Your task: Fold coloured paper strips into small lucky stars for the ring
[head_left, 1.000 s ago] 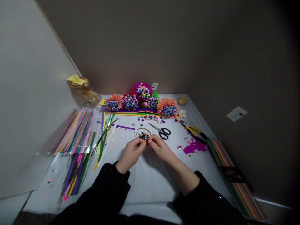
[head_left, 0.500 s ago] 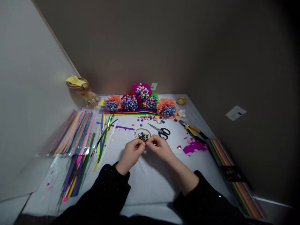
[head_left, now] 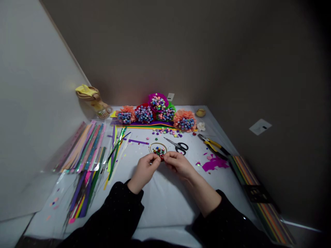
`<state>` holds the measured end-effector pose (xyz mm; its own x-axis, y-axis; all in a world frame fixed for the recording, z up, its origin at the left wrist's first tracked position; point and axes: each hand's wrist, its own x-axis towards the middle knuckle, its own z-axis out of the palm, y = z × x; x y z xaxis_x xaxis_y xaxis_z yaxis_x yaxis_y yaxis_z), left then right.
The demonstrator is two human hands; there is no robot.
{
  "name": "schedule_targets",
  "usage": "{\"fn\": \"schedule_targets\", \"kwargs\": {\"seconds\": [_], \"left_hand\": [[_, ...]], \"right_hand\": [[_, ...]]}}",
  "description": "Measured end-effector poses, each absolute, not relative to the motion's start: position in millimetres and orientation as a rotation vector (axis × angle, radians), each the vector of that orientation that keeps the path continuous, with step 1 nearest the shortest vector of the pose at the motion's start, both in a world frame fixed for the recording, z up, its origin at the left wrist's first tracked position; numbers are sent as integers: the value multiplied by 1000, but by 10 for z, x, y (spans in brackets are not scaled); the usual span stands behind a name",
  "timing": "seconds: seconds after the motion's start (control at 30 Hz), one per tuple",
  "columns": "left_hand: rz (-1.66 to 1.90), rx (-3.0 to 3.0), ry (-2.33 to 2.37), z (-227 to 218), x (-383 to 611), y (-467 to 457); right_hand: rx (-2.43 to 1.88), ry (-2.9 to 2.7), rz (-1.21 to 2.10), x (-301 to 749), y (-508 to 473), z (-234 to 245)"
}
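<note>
Just in front of a gold-rimmed round dish [head_left: 158, 144], my two hands meet fingertip to fingertip. My left hand [head_left: 144, 169] is closed in a pinch at a small shiny red piece [head_left: 162, 157], which looks like foil strip or a paper star; its shape is mostly hidden. My right hand [head_left: 181, 166] has its thumb and forefinger pressed together at the other side of this piece. Several tiny metallic stars [head_left: 158, 151] in gold, green, red and blue lie within the dish's rim. Black-handled scissors [head_left: 178, 145] rest beyond my right hand.
Star-filled paper flowers [head_left: 144, 113] line the back over coloured sheets. Loose pastel stars [head_left: 167, 131] lie before them. Paper strips [head_left: 82, 148] cover the left side. Pliers [head_left: 213, 144], magenta scraps [head_left: 214, 163] and a strip pack [head_left: 258, 196] are at right.
My right hand's fingertips have shifted slightly right, away from my left fingertips, so more of the red piece shows. My left hand stays nearly still. The camera view has shifted slightly.
</note>
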<state>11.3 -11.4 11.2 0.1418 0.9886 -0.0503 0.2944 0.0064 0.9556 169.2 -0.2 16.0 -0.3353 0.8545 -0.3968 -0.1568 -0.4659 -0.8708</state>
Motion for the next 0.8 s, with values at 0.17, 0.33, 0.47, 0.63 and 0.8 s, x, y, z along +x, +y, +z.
{"fn": "schedule_targets", "kwargs": {"seconds": [0.17, 0.33, 0.47, 0.63, 0.8], "left_hand": [[914, 1526, 1341, 74, 124, -125], [910, 1544, 1383, 42, 126, -116], [895, 1417, 1325, 74, 100, -87], [844, 1300, 1252, 83, 72, -73], [852, 1361, 1245, 99, 74, -79]], "right_hand": [[-1283, -1178, 1680, 1653, -2, 114], [-1346, -1337, 1324, 1603, -14, 49], [-1226, -1172, 1662, 1651, -21, 85], [-1188, -1107, 1749, 1701, -24, 129], [-1225, -1207, 1670, 1693, -1, 119]]}}
